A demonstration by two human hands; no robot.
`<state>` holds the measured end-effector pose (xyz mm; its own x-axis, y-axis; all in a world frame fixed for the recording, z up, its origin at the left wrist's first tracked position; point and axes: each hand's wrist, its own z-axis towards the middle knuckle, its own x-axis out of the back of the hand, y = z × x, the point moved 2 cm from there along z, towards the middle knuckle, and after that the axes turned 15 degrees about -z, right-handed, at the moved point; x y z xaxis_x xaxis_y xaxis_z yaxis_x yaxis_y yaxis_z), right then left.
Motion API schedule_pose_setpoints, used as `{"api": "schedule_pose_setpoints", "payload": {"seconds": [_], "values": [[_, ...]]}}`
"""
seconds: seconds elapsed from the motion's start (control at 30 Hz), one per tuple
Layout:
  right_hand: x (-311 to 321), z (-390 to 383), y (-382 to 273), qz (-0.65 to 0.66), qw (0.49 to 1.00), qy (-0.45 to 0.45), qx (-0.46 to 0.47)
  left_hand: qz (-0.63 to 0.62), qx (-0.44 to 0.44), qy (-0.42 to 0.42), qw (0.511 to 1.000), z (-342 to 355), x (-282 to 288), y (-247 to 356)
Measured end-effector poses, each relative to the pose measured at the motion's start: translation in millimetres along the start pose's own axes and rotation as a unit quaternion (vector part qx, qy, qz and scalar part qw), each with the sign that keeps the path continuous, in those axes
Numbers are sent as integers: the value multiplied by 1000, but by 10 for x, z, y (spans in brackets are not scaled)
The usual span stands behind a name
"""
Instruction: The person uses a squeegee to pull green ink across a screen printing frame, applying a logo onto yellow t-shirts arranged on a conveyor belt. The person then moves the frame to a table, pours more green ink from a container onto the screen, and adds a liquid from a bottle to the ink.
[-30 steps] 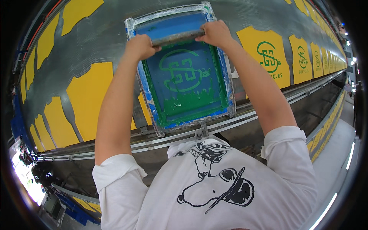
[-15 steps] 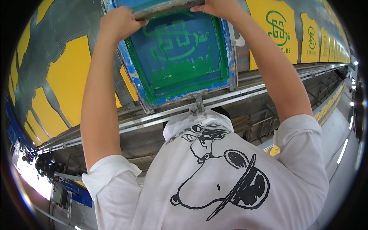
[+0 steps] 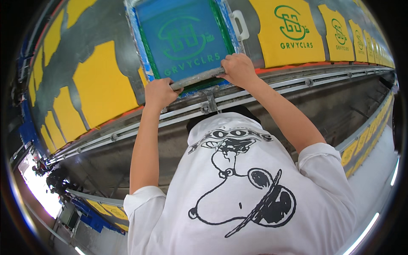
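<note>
Both forearms (image 3: 145,146) reach forward. The left hand (image 3: 160,92) clamps the left end of the bar (image 3: 197,79), the right hand (image 3: 239,70) its right end, each grip wrapped round it. The bar lies between them, across the near end of the screen (image 3: 182,40).

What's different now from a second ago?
The left hand and right hand have pulled the grey bar from the far part of the blue screen frame to its near end, toward the body. Neither let go. Yellow pieces still lie either side.
</note>
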<state>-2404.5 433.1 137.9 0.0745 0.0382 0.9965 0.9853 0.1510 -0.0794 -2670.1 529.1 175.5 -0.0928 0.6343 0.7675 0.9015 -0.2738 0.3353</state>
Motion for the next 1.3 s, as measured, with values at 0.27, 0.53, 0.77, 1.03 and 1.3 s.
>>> {"api": "schedule_pose_setpoints", "payload": {"seconds": [0.27, 0.53, 0.77, 1.03, 1.3], "values": [[25, 287, -85, 9, 994, 110, -5, 26, -99, 54, 993, 256, 191, 227], [-137, 477, 25, 109, 991, -71, -15, 2, -92, -18, 996, 572, 68, 90], [-75, 694, 896, 243, 926, 129, -256, -86, -71, -127, 986, 869, 341, -54], [-386, 1070, 1306, 358, 827, 44, -430, -34, -149, -27, 988, 1407, 1022, -1], [28, 1105, 1189, 516, 757, -2, -401, -51, -172, 93, 979, 1923, 1717, 18]]}}
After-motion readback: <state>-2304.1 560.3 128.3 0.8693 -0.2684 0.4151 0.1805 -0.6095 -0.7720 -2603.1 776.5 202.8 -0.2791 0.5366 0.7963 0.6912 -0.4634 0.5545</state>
